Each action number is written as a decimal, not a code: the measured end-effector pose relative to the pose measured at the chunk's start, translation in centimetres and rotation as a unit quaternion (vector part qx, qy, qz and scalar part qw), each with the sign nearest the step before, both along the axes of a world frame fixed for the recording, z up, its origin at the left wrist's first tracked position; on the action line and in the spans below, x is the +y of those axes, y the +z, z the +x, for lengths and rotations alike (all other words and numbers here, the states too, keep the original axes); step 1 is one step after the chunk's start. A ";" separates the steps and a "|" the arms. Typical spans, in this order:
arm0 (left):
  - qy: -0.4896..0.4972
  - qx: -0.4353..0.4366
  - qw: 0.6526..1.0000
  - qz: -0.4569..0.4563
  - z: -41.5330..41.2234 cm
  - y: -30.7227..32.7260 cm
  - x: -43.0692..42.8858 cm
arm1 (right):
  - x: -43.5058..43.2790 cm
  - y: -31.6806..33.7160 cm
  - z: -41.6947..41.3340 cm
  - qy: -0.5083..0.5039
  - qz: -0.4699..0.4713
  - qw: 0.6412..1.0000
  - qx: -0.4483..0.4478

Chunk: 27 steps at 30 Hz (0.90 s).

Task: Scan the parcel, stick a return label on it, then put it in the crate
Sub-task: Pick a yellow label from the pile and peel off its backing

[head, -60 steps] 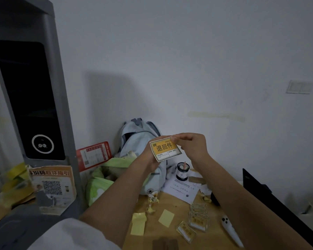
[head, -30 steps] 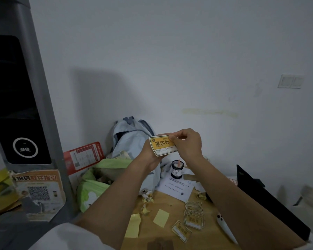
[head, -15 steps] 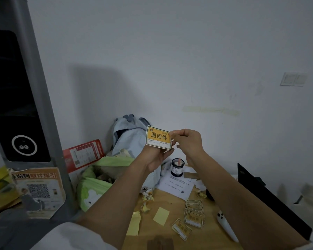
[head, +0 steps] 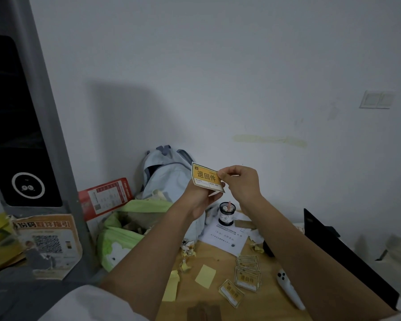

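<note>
I hold a yellow return label point(head: 206, 177) with black characters up in front of the wall. My left hand point(head: 200, 199) supports it from below and behind. My right hand point(head: 240, 183) pinches its right edge between thumb and fingers. A stack of more return labels point(head: 247, 273) lies on the wooden table point(head: 273, 304) below, with one loose label point(head: 231, 293) beside it. No parcel or crate is in view.
A grey scanner column point(head: 26, 144) with a dark screen stands at the left. A pale blue backpack point(head: 167, 179), a green bag point(head: 120, 235), a small black jar point(head: 227, 213), a white sheet point(head: 225, 238), yellow backing strips point(head: 205, 275), a white phone point(head: 288, 289) and a dark board point(head: 347, 256) crowd the table.
The label has tilted from leaning up-right to leaning down-right and sits slightly higher. My right hand's pinch stays at its right edge. The view shifted a little.
</note>
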<state>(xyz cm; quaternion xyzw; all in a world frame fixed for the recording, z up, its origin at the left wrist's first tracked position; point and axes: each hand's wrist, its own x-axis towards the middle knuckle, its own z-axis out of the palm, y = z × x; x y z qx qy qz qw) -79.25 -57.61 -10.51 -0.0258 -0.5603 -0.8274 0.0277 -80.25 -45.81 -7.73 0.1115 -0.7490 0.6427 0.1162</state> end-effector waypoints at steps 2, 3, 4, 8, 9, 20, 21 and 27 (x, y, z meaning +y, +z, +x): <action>0.000 -0.005 1.000 0.000 -0.3 0.3 0.1 | 0.1 0.0 -0.1 -0.009 -0.005 1.000 0.004; 0.007 -0.014 1.000 0.008 -0.4 0.4 0.1 | 0.2 0.1 -0.2 -0.014 -0.008 1.000 0.004; 0.017 -0.026 0.999 0.020 -0.5 0.5 0.0 | 0.3 0.2 -0.4 -0.017 -0.008 1.000 0.005; 0.052 -0.055 0.996 0.046 -0.7 0.3 -0.7 | 0.6 0.0 -0.8 -0.027 0.006 1.000 0.007; 0.057 -0.059 0.995 0.049 -0.6 0.3 -0.9 | 0.6 -0.2 -0.8 -0.028 0.011 1.000 0.009; 0.154 -0.072 0.983 -0.066 -0.6 0.8 -4.2 | 1.7 -0.5 -1.8 -0.060 0.042 0.996 0.049; 0.161 -0.072 0.982 -0.073 -0.5 0.8 -4.5 | 1.8 -0.4 -1.9 -0.058 0.047 0.996 0.052; 0.197 -0.086 0.970 -0.112 -0.2 0.1 -5.8 | 2.5 -0.6 -2.4 -0.070 0.066 0.994 0.059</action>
